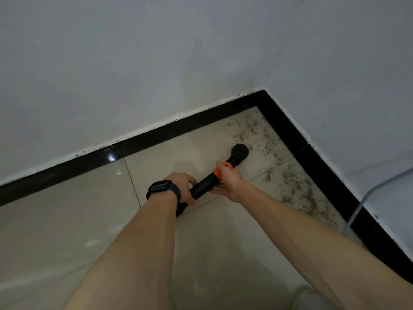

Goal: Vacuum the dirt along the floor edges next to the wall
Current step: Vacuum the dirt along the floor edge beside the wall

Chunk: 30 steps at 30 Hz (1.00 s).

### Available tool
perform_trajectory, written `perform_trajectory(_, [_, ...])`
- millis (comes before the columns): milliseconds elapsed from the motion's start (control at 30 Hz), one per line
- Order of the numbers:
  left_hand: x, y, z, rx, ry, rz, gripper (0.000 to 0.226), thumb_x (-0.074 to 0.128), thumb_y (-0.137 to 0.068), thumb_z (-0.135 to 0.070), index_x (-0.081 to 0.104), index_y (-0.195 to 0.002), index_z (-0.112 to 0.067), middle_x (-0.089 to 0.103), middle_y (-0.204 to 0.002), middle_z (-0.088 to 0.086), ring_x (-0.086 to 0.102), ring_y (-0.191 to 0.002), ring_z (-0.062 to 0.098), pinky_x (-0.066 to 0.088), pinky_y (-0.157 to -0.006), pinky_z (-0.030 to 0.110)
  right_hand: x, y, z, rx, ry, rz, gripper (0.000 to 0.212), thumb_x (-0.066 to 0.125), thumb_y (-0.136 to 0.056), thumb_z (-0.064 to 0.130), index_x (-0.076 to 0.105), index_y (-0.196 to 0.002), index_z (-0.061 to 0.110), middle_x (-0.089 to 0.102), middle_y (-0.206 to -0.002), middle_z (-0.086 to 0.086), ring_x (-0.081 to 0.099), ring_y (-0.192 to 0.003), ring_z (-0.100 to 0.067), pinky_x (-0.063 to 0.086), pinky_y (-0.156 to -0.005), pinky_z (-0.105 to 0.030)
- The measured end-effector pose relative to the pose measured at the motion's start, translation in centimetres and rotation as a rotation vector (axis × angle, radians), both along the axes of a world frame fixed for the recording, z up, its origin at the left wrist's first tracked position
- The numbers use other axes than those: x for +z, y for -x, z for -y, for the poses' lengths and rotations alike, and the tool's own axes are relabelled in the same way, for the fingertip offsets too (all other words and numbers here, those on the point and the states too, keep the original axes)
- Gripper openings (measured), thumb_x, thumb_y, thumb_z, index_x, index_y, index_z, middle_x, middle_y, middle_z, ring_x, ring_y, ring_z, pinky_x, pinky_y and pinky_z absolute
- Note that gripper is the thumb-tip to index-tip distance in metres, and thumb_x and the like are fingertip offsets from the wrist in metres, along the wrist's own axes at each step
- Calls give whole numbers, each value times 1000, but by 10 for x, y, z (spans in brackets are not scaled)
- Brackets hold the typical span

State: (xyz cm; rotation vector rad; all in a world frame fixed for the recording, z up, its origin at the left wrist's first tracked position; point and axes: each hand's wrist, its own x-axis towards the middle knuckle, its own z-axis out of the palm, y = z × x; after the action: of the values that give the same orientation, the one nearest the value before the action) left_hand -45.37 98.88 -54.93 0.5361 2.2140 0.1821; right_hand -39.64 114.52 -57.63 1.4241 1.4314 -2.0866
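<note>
A black vacuum tube point(202, 185) with orange rings points toward the room's corner. Its round black nozzle point(240, 151) rests on the beige floor tile at the edge of a patch of brown dirt point(295, 182). The dirt is scattered along the right-hand wall's black skirting and into the corner. My left hand point(183, 186), with a dark watch on the wrist, grips the tube's lower part. My right hand point(228, 182) holds the tube higher up, at the orange ring. The tube's rear end is hidden under my left wrist.
Two white walls meet at a corner point(263, 90), both lined with black skirting point(156, 133). A thin pale cable point(366, 195) runs down the right wall to the floor. Glossy beige tiles point(67, 209) stretch to the left and toward me.
</note>
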Motion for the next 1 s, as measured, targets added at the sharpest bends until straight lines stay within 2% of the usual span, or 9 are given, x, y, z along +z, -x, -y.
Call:
perform_trajectory(100, [-2, 4, 3, 19, 12, -11, 66, 85, -73, -39, 58, -132, -31, 61, -124, 5, 59, -108, 24, 52, -90, 34, 1, 6, -4, 39, 45, 3, 24, 59, -105, 36, 50, -107, 13, 66, -106, -17, 70, -101, -35, 61, -88, -53])
perform_trajectory(267, [-8, 1, 8, 48, -2, -36, 65, 85, -73, -36, 57, -132, -30, 63, -120, 6, 60, -104, 23, 52, -87, 34, -4, 13, -1, 75, 46, 7, 27, 59, -105, 37, 51, -112, 12, 66, -108, -17, 71, -102, -34, 62, -84, -50])
perform_trajectory(467, [-15, 3, 3, 124, -72, -76, 58, 81, -78, -36, 55, -130, -31, 65, -114, 6, 62, -97, 23, 55, -85, 37, -15, 29, 8, 52, -52, -21, 52, 63, -101, 43, 43, -137, 11, 66, -117, -15, 71, -96, -28, 64, -64, -39])
perform_trajectory(567, [-16, 3, -7, 139, -85, -109, 54, 77, -81, -39, 53, -129, -32, 65, -113, 5, 63, -97, 24, 56, -84, 39, -20, 36, 12, 65, -137, -12, 54, 63, -102, 38, 33, -139, 13, 60, -124, -14, 67, -100, -28, 64, -78, -47])
perform_trajectory(700, [-23, -1, -20, 134, -107, -109, 52, 73, -85, -36, 52, -132, -30, 64, -114, 5, 63, -99, 25, 55, -83, 39, -28, 40, 9, 99, -244, 19, 52, 55, -105, 39, 33, -142, 9, 58, -126, -15, 65, -104, -32, 61, -89, -52])
perform_trajectory(1000, [-34, 6, -30, 178, -190, -104, 36, 61, -94, -32, 53, -128, -28, 67, -110, 7, 64, -95, 27, 55, -83, 40, -31, 57, -6, 59, -289, 21, 49, 59, -103, 38, 39, -137, 9, 59, -124, -15, 64, -107, -33, 63, -84, -52])
